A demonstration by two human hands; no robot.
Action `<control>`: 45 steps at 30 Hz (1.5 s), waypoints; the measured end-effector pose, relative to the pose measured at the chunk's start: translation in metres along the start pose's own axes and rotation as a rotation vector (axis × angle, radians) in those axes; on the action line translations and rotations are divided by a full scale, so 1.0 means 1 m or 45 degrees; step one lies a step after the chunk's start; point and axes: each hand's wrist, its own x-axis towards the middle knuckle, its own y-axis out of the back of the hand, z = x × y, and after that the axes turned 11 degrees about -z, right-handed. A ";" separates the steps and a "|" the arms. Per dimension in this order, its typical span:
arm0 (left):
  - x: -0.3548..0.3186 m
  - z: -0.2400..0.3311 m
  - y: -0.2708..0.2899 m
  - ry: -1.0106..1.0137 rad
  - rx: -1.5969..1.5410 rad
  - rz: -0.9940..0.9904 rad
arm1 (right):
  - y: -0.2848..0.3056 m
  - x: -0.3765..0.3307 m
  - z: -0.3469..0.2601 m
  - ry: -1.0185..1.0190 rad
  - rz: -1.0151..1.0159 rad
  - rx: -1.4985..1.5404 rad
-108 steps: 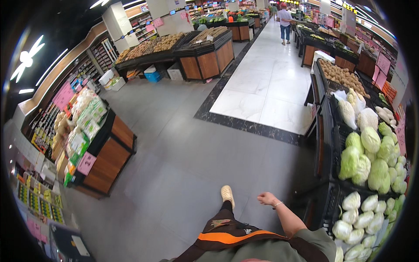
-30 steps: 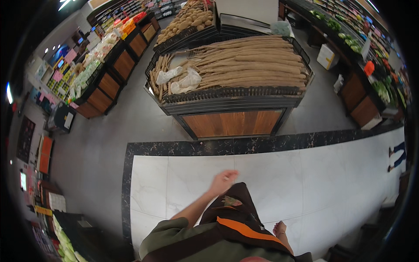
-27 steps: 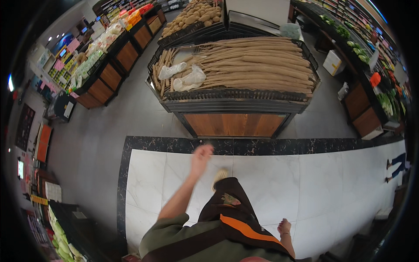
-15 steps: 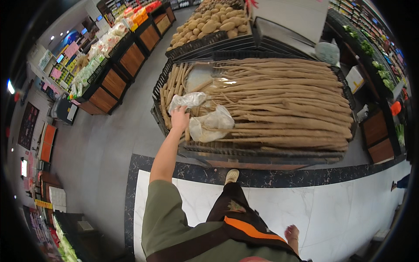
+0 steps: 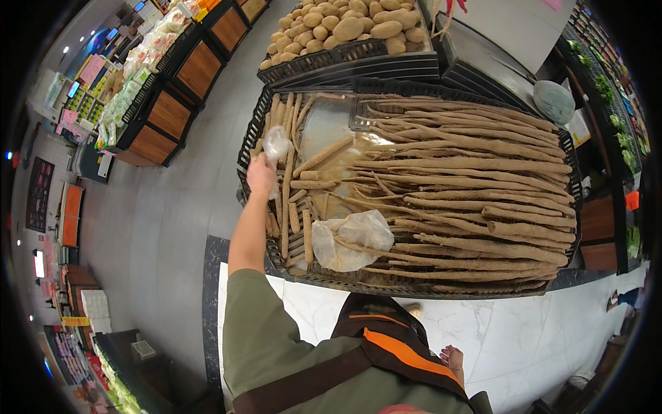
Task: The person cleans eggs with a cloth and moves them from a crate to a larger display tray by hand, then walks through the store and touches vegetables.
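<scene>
My left hand (image 5: 261, 174) is closed on a crumpled clear plastic bag (image 5: 277, 143) over the left edge of a black crate display (image 5: 259, 114). Beneath the bag lie cut lengths of yam (image 5: 286, 207), some along the crate's left side and shorter ones scattered nearer to me. A second plastic bag (image 5: 352, 240) rests untouched at the front, partly over the yam ends. Long brown yams (image 5: 476, 179) lie side by side across the middle and right. My right hand (image 5: 452, 359) hangs low beside my body, holding nothing, its fingers loosely apart.
Potatoes (image 5: 345, 27) fill a crate behind the yams. At the back right, a round greenish object (image 5: 554, 103) sits near a white panel (image 5: 510, 27). Wood-fronted stands (image 5: 165, 117) with bagged goods line the left aisle, and vegetable shelves (image 5: 603, 90) the right.
My left hand has moved left and slightly up with its bag, drawing it away from the other bag and uncovering cut yam pieces. My view has come closer over the crate.
</scene>
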 end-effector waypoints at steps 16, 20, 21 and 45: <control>-0.018 0.020 -0.018 -0.349 -0.221 -0.233 | -0.008 -0.001 -0.031 0.011 -0.033 -0.050; -0.048 0.014 -0.026 -0.266 -0.102 -0.677 | -0.022 -0.015 -0.028 -0.011 -0.042 -0.037; -0.060 0.016 -0.027 -0.177 -0.025 -0.798 | -0.024 -0.015 -0.025 -0.004 -0.056 -0.013; -0.110 0.086 -0.006 -0.230 -0.427 -0.357 | -0.059 0.003 -0.046 0.023 -0.116 -0.040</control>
